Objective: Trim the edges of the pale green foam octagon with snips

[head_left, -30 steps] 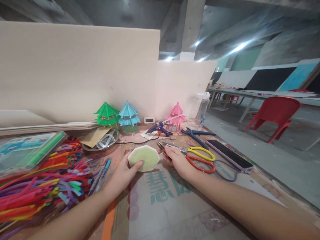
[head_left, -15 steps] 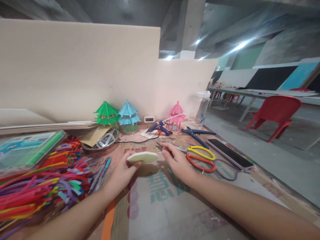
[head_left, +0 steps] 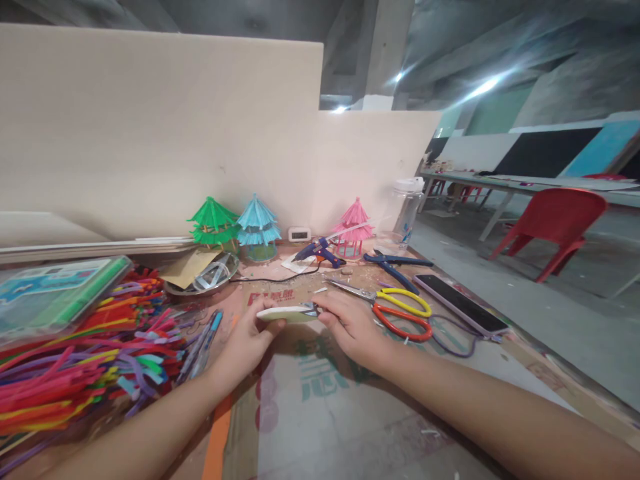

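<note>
My left hand (head_left: 246,339) is closed on the left side of a pale green octagonal foam piece (head_left: 284,313). The piece lies nearly flat and shows only its edge, just above the cardboard-covered table (head_left: 325,413). My right hand (head_left: 350,325) is closed on a small metal cutting tool (head_left: 311,309). The tool's tip touches the right edge of the foam piece. Both forearms reach in from the bottom of the view.
Yellow-and-orange scissors (head_left: 400,311), a phone (head_left: 460,305), blue pliers (head_left: 395,265) and a glue gun (head_left: 318,252) lie to the right and behind. Green (head_left: 214,223), blue (head_left: 257,223) and pink (head_left: 354,222) paper pavilions stand by the partition. Pipe cleaners (head_left: 85,350) are heaped at left.
The foam piece has tipped from facing me to lying flat and edge-on. My right hand has brought the metal tool from behind it to its right edge.
</note>
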`<state>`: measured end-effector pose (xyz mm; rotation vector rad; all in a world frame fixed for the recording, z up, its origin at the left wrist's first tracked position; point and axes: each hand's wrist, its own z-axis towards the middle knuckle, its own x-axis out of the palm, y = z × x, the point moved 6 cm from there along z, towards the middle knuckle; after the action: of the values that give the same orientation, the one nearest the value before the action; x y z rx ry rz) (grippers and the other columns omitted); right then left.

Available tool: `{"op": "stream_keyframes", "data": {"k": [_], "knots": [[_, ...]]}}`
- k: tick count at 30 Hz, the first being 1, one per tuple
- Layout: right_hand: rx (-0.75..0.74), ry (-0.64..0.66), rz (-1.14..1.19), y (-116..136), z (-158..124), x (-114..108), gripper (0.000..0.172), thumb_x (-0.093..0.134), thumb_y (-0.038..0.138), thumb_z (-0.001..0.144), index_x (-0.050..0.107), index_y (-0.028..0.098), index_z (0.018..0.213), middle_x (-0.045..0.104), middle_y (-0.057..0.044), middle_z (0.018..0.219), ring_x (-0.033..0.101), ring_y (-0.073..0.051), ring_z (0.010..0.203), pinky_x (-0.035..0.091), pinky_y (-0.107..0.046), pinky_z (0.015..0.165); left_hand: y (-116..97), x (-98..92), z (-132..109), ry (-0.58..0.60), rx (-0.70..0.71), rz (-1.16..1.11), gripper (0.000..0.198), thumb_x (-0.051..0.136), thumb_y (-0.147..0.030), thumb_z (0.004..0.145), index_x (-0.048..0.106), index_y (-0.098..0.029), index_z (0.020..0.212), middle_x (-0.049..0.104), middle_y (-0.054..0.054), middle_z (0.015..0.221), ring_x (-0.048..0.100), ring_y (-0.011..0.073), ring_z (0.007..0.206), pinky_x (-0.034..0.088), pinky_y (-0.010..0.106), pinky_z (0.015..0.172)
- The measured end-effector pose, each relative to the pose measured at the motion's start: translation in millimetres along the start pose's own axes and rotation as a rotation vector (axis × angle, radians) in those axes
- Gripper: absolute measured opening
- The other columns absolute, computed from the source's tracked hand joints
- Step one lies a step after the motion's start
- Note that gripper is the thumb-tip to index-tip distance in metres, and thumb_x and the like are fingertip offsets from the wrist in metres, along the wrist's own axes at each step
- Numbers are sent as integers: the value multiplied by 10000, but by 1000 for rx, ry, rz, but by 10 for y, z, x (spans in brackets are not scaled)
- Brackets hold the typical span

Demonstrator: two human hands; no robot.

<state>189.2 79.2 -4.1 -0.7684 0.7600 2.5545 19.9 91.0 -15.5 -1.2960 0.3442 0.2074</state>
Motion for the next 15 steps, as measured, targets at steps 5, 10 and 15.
{"op": "stream_keyframes", "data": {"k": [5, 10, 15], "knots": [[-5, -6, -16, 25, 1, -12, 319, 353, 314, 933, 616, 191, 1064, 672, -87, 898, 603, -206, 825, 473, -327, 725, 28, 18, -1, 14, 10, -7, 226, 595, -394, 683, 523, -188, 741, 547, -15, 667, 507, 141, 650, 393, 226, 587], [-9, -39, -7, 18, -7, -21, 311, 371, 318, 930, 637, 187, 1026, 679, -84, 872, 615, -202, 806, 482, -318, 702, 53, 27, 3, 13, 27, -43, 201, 619, -352, 687, 534, -182, 753, 568, -15, 670, 532, 141, 658, 414, 224, 584], [-4, -56, 13, 23, -7, -24, 287, 400, 310, 918, 631, 200, 1048, 684, -78, 910, 624, -200, 838, 489, -316, 726, 28, 32, 0, 19, 55, -73, 167, 589, -327, 710, 538, -180, 769, 590, -4, 696, 549, 149, 676, 439, 233, 593]]}}
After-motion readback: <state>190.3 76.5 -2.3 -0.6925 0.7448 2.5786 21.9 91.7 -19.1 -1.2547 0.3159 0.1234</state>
